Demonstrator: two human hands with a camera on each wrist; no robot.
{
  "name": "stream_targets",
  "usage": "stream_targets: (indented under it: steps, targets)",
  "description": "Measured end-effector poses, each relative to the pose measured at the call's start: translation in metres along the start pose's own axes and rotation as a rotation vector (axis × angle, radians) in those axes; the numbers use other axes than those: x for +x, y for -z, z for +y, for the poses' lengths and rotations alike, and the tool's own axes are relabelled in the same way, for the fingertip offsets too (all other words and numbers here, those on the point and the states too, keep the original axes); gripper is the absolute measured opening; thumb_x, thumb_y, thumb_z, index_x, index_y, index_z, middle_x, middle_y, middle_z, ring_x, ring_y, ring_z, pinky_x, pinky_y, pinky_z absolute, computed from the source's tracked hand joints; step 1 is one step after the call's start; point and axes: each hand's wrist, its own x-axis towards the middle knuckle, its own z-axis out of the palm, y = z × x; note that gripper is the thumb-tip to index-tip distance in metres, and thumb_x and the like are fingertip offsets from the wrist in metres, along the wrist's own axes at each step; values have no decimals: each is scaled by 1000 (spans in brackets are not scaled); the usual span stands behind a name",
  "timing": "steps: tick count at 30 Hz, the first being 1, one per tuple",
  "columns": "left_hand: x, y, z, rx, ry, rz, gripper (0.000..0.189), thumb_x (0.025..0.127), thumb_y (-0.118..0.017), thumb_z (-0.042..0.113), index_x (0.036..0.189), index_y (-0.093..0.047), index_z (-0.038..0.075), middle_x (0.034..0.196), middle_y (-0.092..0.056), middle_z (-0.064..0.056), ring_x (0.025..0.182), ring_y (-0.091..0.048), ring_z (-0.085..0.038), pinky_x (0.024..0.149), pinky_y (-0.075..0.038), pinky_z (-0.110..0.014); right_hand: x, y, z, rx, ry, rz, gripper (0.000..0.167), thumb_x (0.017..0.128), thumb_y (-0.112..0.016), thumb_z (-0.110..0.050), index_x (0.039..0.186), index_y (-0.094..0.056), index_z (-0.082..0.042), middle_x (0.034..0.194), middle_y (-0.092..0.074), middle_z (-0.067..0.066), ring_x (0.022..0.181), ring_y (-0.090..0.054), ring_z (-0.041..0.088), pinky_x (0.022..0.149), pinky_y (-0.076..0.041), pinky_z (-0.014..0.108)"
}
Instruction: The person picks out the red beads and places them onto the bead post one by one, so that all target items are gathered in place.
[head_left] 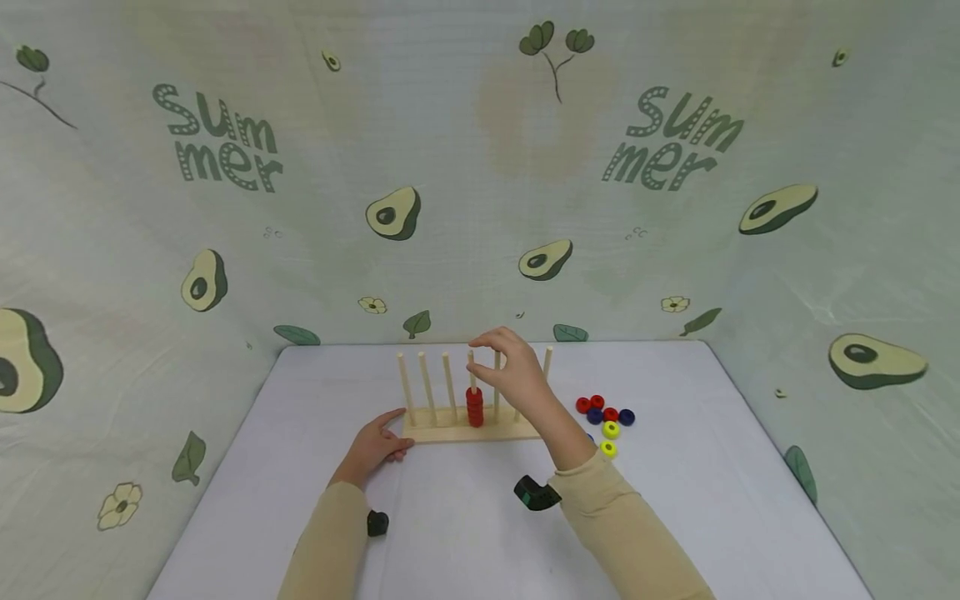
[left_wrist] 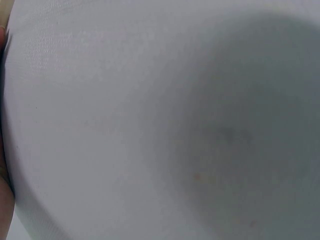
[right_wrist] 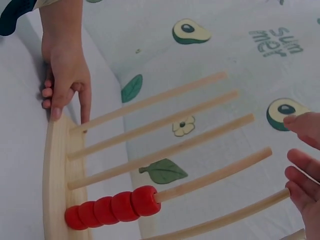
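A wooden peg stand [head_left: 442,434] with several upright pegs sits on the table. Several red beads [head_left: 475,410] are stacked at the bottom of its fourth peg from the left. My left hand [head_left: 372,444] grips the left end of the stand's base, thumb on the near edge and forefinger on the far one. Around the top of the bead-bearing peg is my right hand [head_left: 517,375], thumb and forefinger apart with no bead between them. The right wrist view catches the fingers [right_wrist: 306,172] of that hand beyond the peg tops. Only a sliver of the left hand [left_wrist: 5,212] appears in its own wrist view.
To the right of the stand lie loose red beads [head_left: 597,402], blue beads [head_left: 626,417] and yellow beads [head_left: 611,430], partly behind my right forearm. A printed cloth [head_left: 465,167] hangs behind the white table [head_left: 465,533] and along its sides.
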Motion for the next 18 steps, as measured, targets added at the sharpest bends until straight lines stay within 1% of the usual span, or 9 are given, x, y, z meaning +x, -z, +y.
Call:
stream_targets:
  steps: [5, 9, 14, 18]
  targets:
    - [0, 1, -3, 3, -15, -7, 72, 81, -80, 10, 143, -46, 3, 62, -65, -4, 51, -56, -12, 52, -46, -24, -5, 2, 3, 28, 77, 40, 24, 85, -78, -16, 108, -72, -15, 111, -61, -7, 109, -54, 15, 94, -45, 41]
    - [1, 1, -3, -4, -5, -2, 72, 80, -81, 11, 143, -47, 5, 62, -65, -5, 51, -56, -13, 53, -46, -25, -12, 7, 5, 23, 125, 80, 23, 84, -79, -14, 106, -72, -14, 110, -62, -6, 110, -55, 15, 96, -44, 42]
    - [2, -1, -1, 3, 14, 5, 71, 81, -80, 11, 144, -47, 7, 61, -64, -5, 51, -56, -13, 53, -46, -26, -19, 14, 9, 0, 149, 109, 22, 83, -79, -12, 104, -73, -12, 110, -63, -4, 108, -56, 16, 95, -45, 43]
    - [2, -2, -1, 3, 15, 10, 71, 81, -80, 10, 143, -47, 6, 61, -64, -5, 52, -56, -12, 53, -46, -26, -25, 20, 15, 11, 144, 127, 22, 83, -79, -12, 104, -73, -12, 109, -64, -4, 107, -56, 16, 93, -46, 44]
